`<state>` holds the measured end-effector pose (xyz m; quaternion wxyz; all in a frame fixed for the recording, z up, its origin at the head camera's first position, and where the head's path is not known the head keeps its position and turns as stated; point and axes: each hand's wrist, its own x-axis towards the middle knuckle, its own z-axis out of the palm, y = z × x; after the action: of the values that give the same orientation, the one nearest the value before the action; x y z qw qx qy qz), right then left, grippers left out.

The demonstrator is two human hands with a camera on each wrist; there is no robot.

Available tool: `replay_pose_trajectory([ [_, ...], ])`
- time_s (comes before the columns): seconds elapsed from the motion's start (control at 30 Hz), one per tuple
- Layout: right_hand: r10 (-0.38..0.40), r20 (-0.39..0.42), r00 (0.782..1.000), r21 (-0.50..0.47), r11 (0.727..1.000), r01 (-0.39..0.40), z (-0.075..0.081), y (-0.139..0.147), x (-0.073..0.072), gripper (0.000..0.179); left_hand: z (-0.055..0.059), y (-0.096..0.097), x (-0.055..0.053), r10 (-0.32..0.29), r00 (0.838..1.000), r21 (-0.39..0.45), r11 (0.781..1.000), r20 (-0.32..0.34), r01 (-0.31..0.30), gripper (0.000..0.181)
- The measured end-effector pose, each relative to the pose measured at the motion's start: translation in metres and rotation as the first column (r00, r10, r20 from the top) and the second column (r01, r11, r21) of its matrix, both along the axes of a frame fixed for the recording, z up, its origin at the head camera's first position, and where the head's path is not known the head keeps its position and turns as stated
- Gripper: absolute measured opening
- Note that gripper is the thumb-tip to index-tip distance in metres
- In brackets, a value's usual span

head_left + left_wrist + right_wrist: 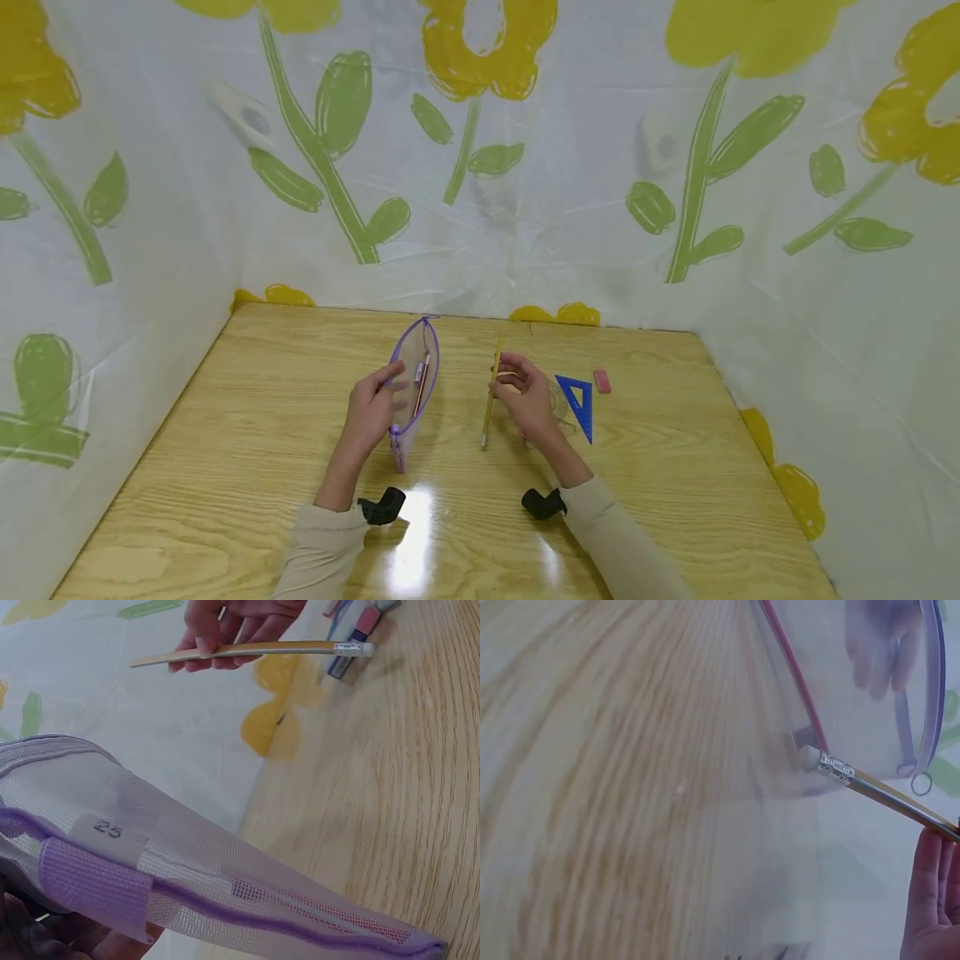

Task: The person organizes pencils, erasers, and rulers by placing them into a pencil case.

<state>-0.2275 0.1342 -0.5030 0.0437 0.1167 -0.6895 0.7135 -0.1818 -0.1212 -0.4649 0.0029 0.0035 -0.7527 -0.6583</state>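
Note:
My left hand (pixel 369 410) holds a translucent mesh pencil case (pixel 403 452) with purple edging, its mouth spread wide. A red pencil (pixel 421 392) and a small whitish-purple item (pixel 419 372) are inside. A "25" label (pixel 112 834) shows through the mesh in the left wrist view. To the right, my right hand (pixel 531 406) pinches a yellow pencil (pixel 489 412) between thumb and fingers, its white eraser end pointing down toward me. In the right wrist view, this eraser end (pixel 810 757) overlaps the case; whether they touch I cannot tell.
Right of my right hand lie a blue set square (pixel 585 417) and a pink eraser (pixel 603 382). Clear plastic pieces (pixel 561 427) are partly hidden behind that hand. The wooden table (pixel 247 433) meets flower-printed white sheeting (pixel 570 208) at the back and sides.

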Motion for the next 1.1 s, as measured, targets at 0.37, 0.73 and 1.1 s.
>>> replay_pose_trajectory([
  [0.37,0.025,-0.086,0.996,-0.034,0.999,-0.028,0.013,-0.011,0.010,0.041,0.001,0.000,0.001,0.016,1.000,-0.037,0.999,-0.005,-0.016,0.048],
  [0.73,0.009,-0.147,0.989,-0.062,0.998,-0.018,0.028,-0.021,0.015,0.038,0.003,-0.003,0.000,0.000,1.000,-0.012,1.000,-0.003,-0.001,0.048],
  [1.1,0.023,-0.184,0.983,-0.131,0.990,-0.048,0.033,-0.030,0.027,0.036,0.001,-0.002,0.002,0.023,1.000,0.007,1.000,0.019,-0.024,0.048],
])
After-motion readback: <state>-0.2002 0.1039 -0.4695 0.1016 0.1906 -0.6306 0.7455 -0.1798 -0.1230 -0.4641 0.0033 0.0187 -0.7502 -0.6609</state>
